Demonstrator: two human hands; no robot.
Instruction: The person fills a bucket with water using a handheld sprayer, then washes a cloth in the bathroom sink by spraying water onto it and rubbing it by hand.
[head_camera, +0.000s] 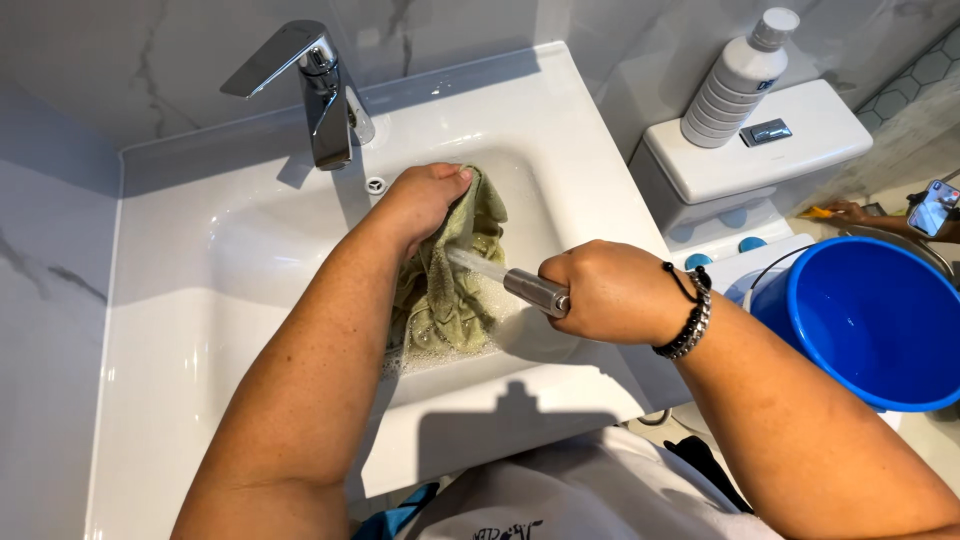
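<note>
Left hand (425, 200): closed over the top of a green cloth (450, 290), fingers bunching the fabric against the back slope of the basin, just below the overflow hole (375, 185)
Right hand (605, 295): fingers wrapped tight round a silver spray nozzle (535, 292), tip aimed left, water jet hitting the cloth
Green cloth: wet and crumpled, hanging from the left hand down toward the basin floor, foam along its lower edge, near the middle of the basin
Sink (200, 330): white, rectangular, wide flat rim on the left and front; open room in the left half of the basin
Faucet (315, 90): chrome, at the back rim, spout pointing left, well apart from both hands
Right edge: rim of the sink ends just beside the right wrist, bead bracelet (690, 315) over it
Toilet tank (750, 150): white, right of the sink, ribbed white bottle (735, 85) standing on its lid
Blue bucket (870, 320): low at right, near the right forearm, open mouth upward
Far right: another person's hand (850, 210) and a phone (935, 207), well apart
Walls: marbled, close on the left and behind
</note>
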